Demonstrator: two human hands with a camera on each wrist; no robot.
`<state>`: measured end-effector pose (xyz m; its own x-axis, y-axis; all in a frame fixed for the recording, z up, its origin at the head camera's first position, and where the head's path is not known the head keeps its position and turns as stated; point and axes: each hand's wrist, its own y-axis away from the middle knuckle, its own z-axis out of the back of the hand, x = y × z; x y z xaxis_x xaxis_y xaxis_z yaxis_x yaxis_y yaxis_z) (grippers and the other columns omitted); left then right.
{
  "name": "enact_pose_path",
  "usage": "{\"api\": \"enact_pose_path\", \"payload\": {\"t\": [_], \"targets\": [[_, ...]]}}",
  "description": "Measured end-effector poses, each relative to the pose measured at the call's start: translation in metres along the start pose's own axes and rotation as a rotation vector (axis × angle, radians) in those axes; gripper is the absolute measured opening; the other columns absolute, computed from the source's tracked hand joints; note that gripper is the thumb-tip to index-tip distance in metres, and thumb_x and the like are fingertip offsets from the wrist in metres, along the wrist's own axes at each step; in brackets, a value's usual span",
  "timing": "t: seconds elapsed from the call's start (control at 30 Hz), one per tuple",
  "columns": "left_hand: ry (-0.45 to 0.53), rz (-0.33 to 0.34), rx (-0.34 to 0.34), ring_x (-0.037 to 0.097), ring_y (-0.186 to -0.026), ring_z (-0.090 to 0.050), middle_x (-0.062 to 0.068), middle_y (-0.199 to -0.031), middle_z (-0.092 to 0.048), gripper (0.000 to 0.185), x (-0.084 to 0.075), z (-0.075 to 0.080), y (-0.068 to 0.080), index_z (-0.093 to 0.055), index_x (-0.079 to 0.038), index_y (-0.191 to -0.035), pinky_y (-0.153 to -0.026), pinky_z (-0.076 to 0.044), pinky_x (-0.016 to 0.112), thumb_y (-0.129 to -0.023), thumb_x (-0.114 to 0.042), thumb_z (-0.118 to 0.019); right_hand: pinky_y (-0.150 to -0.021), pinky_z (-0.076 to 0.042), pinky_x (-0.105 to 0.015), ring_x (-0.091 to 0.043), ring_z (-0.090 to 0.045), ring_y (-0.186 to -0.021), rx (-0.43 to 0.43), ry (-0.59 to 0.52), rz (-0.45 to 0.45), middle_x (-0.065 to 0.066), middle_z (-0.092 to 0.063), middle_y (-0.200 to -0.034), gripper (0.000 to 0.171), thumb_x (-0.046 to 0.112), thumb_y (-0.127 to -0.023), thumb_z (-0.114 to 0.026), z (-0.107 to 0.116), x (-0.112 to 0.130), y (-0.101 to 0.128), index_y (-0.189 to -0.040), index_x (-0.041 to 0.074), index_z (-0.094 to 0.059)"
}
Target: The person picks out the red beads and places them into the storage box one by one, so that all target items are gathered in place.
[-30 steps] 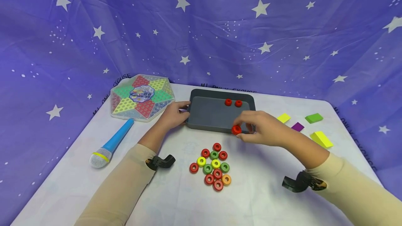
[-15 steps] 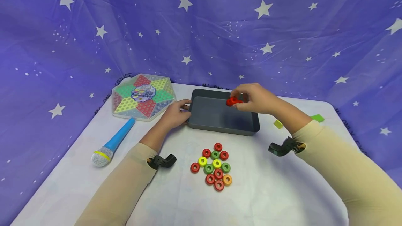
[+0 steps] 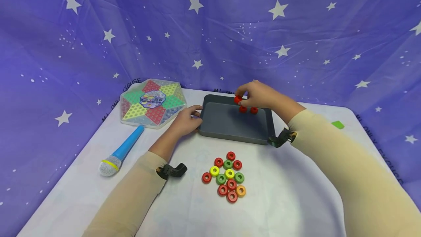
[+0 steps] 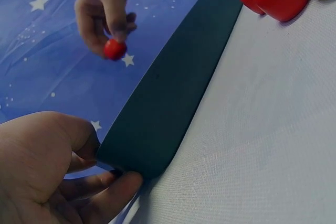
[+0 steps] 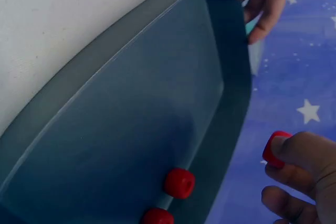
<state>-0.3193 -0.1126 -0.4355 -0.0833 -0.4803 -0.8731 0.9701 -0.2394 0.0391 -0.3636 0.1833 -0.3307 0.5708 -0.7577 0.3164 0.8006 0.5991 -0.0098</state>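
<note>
My right hand (image 3: 258,94) pinches a red ring-shaped bead (image 3: 238,100) between thumb and fingers, above the back part of a dark grey tray (image 3: 227,123). In the right wrist view the pinched bead stays clear of the tray. Two red beads (image 3: 254,110) lie inside, along the tray's back side. My left hand (image 3: 187,120) grips the tray at its left end; the left wrist view has thumb and fingers around the tray corner (image 4: 142,166). Several loose ring beads (image 3: 230,173) in red, green, yellow and orange lie on the white table in front of the tray.
A blue toy microphone (image 3: 123,149) lies left of my left forearm. Behind it sits a hexagonal Chinese checkers board (image 3: 152,101). Past my right sleeve a green block (image 3: 337,124) shows partly. A purple starred cloth (image 3: 210,28) hangs behind the table.
My right hand has carried the red bead from the tray's front right, over the two beads inside, to the back and left. My left hand stays at the tray's left end.
</note>
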Motion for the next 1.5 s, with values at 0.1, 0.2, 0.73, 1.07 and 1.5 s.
{"api": "enact_pose_path", "payload": {"t": [0.1,0.2,0.73,1.07,1.5], "targets": [[0.002,-0.004,-0.008,0.025,-0.093,-0.068,0.014,-0.119,-0.063,0.058,0.001,-0.001,0.0,-0.054,-0.012,-0.145,-0.064,-0.062,0.033,-0.088,-0.013,-0.06,-0.094,-0.054,-0.046,-0.024,-0.067,-0.1,0.028,0.034,-0.015,-0.003,-0.074,-0.11,0.026,0.016,-0.088,-0.075,-0.006,-0.002,-0.009,-0.115,0.014,-0.075],[-0.002,-0.01,-0.012,0.025,-0.092,-0.068,0.014,-0.118,-0.063,0.058,0.002,0.0,-0.001,-0.055,-0.012,-0.145,-0.063,-0.062,0.033,-0.088,-0.013,-0.059,-0.089,-0.055,-0.045,-0.023,-0.065,-0.097,0.061,0.075,-0.032,-0.002,-0.073,-0.109,0.023,0.018,-0.089,-0.075,-0.01,-0.001,-0.017,-0.112,0.018,-0.076],[-0.015,-0.007,-0.012,0.024,-0.093,-0.069,0.013,-0.118,-0.063,0.057,0.001,-0.001,-0.001,-0.054,-0.013,-0.146,-0.063,-0.062,0.032,-0.089,-0.013,-0.06,-0.075,-0.056,-0.047,-0.023,-0.063,-0.089,0.103,0.274,-0.115,-0.003,-0.072,-0.103,0.024,0.027,-0.091,-0.074,-0.049,-0.013,-0.036,-0.114,0.02,-0.075],[-0.014,-0.019,-0.016,0.023,-0.091,-0.069,0.014,-0.118,-0.064,0.057,0.002,-0.002,-0.001,-0.054,-0.012,-0.145,-0.063,-0.062,0.032,-0.089,-0.012,-0.06,-0.078,-0.056,-0.049,-0.024,-0.064,-0.09,0.118,0.285,-0.121,-0.003,-0.072,-0.104,0.025,0.027,-0.092,-0.074,-0.056,-0.015,-0.034,-0.116,0.02,-0.074],[-0.025,-0.013,-0.018,0.024,-0.093,-0.07,0.013,-0.118,-0.064,0.056,0.001,-0.002,0.0,-0.054,-0.012,-0.145,-0.063,-0.062,0.032,-0.089,-0.013,-0.061,-0.08,-0.057,-0.048,-0.023,-0.069,-0.093,-0.006,0.162,-0.11,-0.003,-0.074,-0.103,0.037,0.031,-0.089,-0.078,-0.028,-0.002,-0.007,-0.123,0.018,-0.073]]}}
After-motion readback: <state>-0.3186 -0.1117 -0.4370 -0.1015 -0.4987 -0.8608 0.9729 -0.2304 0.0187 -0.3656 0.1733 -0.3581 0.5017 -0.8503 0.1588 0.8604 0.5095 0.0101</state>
